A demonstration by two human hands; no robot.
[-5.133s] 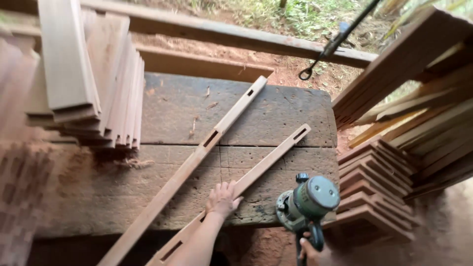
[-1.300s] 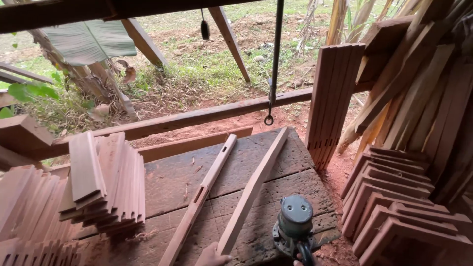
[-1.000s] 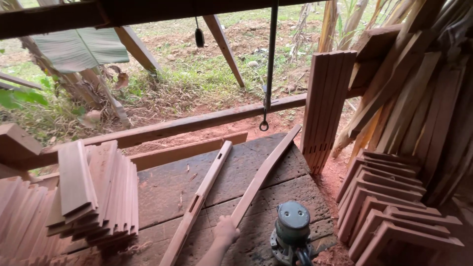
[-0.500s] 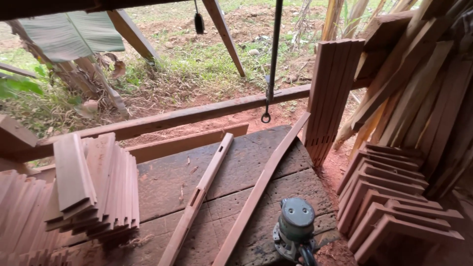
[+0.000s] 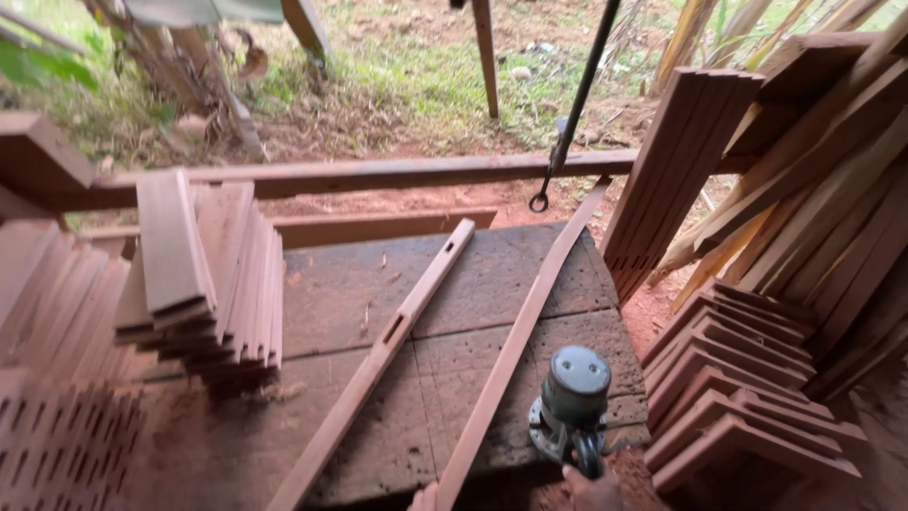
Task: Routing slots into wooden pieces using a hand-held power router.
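On the worn dark wooden counter [image 5: 473, 284], the left hand [image 5: 425, 498], barely in view, touches the near end of the long reddish wooden slat [image 5: 518, 341]; its grip cannot be told. The slat lies flat, its long axis running from the near edge up-right toward the far rail. Steadying that end firmly would likely keep it from sliding. The right hand [image 5: 591, 490] is closed on the handle of the grey-green electric router [image 5: 573, 402], which stands upright at the counter's near right corner.

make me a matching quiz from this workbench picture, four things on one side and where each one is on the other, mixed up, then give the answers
Things:
1. router
2. slotted rail
3. stack of boards
4. metal hook

Places:
A. hanging above the bench's far edge
B. left part of the bench
C. bench's near right corner, by the right hand
D. diagonal across the bench's middle

Pairs: 1-C, 2-D, 3-B, 4-A
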